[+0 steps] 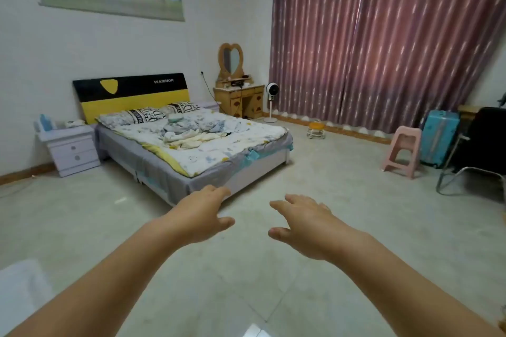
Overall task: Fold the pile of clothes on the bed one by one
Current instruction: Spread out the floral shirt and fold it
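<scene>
A loose pile of clothes point(191, 131), pale blue, white and cream, lies crumpled in the middle of the bed point(246, 169), which stands across the room with a black and yellow headboard. My left hand point(200, 216) and my right hand point(304, 224) are stretched out in front of me over the tiled floor, well short of the bed. Both hands have relaxed fingers and hold nothing.
A white nightstand point(72, 150) stands left of the bed. A wooden dresser point(238, 100) with a heart mirror and a standing fan point(271, 101) sit at the back. A pink stool point(402, 150), blue suitcase point(438, 139) and black chair point(482, 145) stand at right.
</scene>
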Demonstrator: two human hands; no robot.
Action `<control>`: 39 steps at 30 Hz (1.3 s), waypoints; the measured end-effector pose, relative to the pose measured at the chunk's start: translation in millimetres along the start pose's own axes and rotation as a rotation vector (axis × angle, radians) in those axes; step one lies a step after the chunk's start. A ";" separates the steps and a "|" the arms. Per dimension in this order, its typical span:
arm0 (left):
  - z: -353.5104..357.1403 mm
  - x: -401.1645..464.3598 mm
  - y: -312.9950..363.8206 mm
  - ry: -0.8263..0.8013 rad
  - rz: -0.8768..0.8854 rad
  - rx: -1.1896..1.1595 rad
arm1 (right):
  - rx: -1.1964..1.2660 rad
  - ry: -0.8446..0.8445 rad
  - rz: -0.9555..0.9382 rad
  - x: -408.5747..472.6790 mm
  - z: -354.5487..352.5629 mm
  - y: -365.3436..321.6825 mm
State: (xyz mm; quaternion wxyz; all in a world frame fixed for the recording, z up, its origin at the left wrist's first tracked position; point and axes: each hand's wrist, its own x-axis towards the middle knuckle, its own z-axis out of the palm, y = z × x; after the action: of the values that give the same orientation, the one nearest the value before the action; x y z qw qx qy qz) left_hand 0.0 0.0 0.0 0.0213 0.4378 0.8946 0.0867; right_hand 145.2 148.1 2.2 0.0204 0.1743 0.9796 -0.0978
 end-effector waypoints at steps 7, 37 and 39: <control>17.9 88.4 36.3 -0.095 -0.037 -0.004 | -0.058 -0.025 0.018 59.4 -9.4 66.3; 39.1 457.9 -55.0 -0.044 -0.062 -0.083 | 0.003 0.000 -0.052 419.9 -47.0 196.4; 43.4 481.5 -58.9 -0.063 -0.056 -0.068 | 0.007 -0.019 -0.042 443.0 -47.0 209.3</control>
State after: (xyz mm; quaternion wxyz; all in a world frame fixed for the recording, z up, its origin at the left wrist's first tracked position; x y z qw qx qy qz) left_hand -337.5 349.4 -34.7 0.0666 0.4141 0.9020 0.1027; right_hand -198.4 499.5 -23.3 0.0270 0.1527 0.9825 -0.1031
